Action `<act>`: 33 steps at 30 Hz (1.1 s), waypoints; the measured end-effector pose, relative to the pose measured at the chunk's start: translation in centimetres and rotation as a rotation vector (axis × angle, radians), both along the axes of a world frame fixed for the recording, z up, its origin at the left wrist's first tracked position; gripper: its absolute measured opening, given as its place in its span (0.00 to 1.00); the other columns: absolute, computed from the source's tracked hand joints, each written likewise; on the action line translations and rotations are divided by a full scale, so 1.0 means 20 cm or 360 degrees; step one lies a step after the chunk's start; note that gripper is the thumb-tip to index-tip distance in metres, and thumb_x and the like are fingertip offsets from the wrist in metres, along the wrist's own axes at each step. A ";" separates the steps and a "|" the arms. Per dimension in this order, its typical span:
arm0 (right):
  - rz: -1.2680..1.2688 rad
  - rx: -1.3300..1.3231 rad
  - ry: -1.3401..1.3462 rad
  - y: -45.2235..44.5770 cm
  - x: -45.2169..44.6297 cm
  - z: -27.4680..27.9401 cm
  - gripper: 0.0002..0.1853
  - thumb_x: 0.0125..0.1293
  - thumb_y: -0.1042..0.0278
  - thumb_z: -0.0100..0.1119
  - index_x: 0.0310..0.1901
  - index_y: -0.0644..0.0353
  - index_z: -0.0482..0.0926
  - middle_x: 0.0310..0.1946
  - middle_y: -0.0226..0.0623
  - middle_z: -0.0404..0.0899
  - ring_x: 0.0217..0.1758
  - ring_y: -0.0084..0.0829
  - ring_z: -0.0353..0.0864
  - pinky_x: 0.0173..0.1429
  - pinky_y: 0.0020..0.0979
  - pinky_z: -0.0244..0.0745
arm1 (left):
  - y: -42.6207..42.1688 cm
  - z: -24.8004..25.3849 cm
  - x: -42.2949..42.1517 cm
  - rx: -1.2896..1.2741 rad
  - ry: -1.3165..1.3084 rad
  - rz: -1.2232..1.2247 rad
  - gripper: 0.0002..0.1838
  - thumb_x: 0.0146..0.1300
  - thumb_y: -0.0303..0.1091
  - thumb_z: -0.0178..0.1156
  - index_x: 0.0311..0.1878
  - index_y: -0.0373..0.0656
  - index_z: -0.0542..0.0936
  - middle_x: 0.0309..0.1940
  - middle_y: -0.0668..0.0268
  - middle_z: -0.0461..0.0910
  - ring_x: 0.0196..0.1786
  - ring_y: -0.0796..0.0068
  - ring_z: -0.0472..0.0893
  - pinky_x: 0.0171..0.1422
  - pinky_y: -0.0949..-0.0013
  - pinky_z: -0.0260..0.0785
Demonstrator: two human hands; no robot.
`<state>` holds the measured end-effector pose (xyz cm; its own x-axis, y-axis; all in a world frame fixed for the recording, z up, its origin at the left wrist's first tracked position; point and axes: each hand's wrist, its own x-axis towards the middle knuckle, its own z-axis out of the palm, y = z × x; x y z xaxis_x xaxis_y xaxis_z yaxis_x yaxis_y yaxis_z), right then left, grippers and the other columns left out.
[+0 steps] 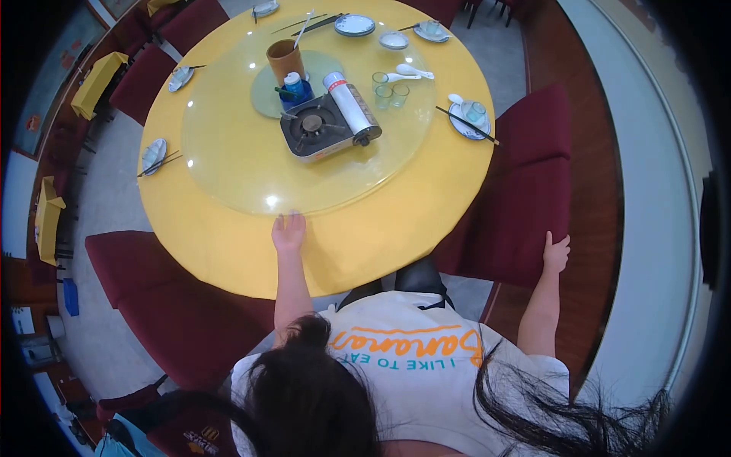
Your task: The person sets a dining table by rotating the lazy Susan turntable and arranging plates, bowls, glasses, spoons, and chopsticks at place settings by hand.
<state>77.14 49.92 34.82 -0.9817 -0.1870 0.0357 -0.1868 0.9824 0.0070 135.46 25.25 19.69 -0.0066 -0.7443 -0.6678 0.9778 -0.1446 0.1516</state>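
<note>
My left hand (288, 231) lies on the yellow tablecloth (358, 247), fingers stretched out and their tips at the near edge of the glass turntable (236, 179). It holds nothing. My right hand (557, 251) is closed round the outer edge of a dark red chair (525, 206) at the right of the table. On the turntable stand a portable gas stove (312, 126), a white gas canister (349, 107) lying on the stove's right side, a brown cylindrical holder (285, 59), a blue container (295, 93), several small glasses (382, 95) and white spoons (411, 72).
Place settings with chopsticks ring the table, one (470, 120) at the right and one (154, 156) at the left. Another red chair (167, 305) is at the near left. A wood-panelled wall (586, 190) runs along the right, and smaller yellow-covered tables (97, 85) stand at the far left.
</note>
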 end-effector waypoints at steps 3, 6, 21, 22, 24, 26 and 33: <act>-0.0041 0.0059 0.0051 0.00 0.02 -0.01 0.39 0.53 0.32 0.43 0.61 0.47 0.52 0.54 0.46 0.62 0.55 0.46 0.66 0.50 0.47 0.67 | 0.02 -0.03 0.06 -0.0091 0.0016 0.0091 0.22 0.65 0.42 0.37 0.62 0.53 0.54 0.62 0.60 0.54 0.62 0.62 0.58 0.62 0.52 0.52; -0.0032 0.0033 0.0366 -0.04 0.11 -0.04 0.37 0.53 0.40 0.50 0.62 0.47 0.52 0.55 0.46 0.60 0.56 0.46 0.64 0.51 0.48 0.65 | 0.05 -0.07 0.10 -0.0164 0.0014 0.0148 0.23 0.66 0.44 0.33 0.64 0.54 0.51 0.64 0.61 0.51 0.65 0.63 0.55 0.64 0.53 0.48; 0.2356 -0.0380 -0.0463 -1.37 0.79 -0.74 0.32 0.56 0.57 0.52 0.62 0.50 0.54 0.64 0.45 0.46 0.68 0.43 0.41 0.64 0.55 0.42 | 0.02 -0.28 -0.51 -0.0246 -0.0017 -0.0234 0.24 0.66 0.45 0.33 0.63 0.46 0.54 0.64 0.60 0.54 0.66 0.62 0.55 0.66 0.51 0.47; 0.2427 -0.0312 -0.0449 -1.42 0.84 -0.77 0.32 0.56 0.57 0.51 0.62 0.50 0.54 0.64 0.45 0.45 0.68 0.43 0.41 0.64 0.55 0.42 | 0.03 -0.28 -0.54 -0.0254 -0.0019 -0.0289 0.24 0.66 0.45 0.33 0.62 0.46 0.56 0.63 0.60 0.55 0.66 0.62 0.55 0.65 0.51 0.48; 0.2574 -0.0183 -0.0423 -1.52 0.91 -0.84 0.32 0.57 0.56 0.50 0.63 0.50 0.53 0.65 0.44 0.44 0.68 0.42 0.41 0.64 0.54 0.43 | 0.04 -0.33 -0.58 -0.0266 -0.0182 -0.0386 0.25 0.66 0.46 0.33 0.63 0.45 0.54 0.63 0.59 0.55 0.65 0.61 0.56 0.65 0.54 0.49; 0.2552 -0.0187 -0.0482 -1.53 0.95 -0.94 0.32 0.58 0.58 0.50 0.63 0.49 0.52 0.65 0.43 0.43 0.69 0.42 0.40 0.63 0.56 0.42 | 0.08 -0.34 -0.58 -0.0258 -0.0231 -0.0423 0.26 0.66 0.47 0.33 0.63 0.45 0.54 0.62 0.57 0.56 0.64 0.60 0.57 0.65 0.55 0.52; 0.2514 -0.0180 -0.0503 -1.50 0.98 -1.09 0.34 0.57 0.55 0.48 0.64 0.50 0.49 0.66 0.43 0.40 0.69 0.42 0.38 0.62 0.61 0.39 | 0.09 -0.42 -0.60 -0.0239 -0.0218 -0.0431 0.26 0.66 0.47 0.32 0.62 0.43 0.54 0.61 0.55 0.57 0.62 0.56 0.61 0.62 0.56 0.57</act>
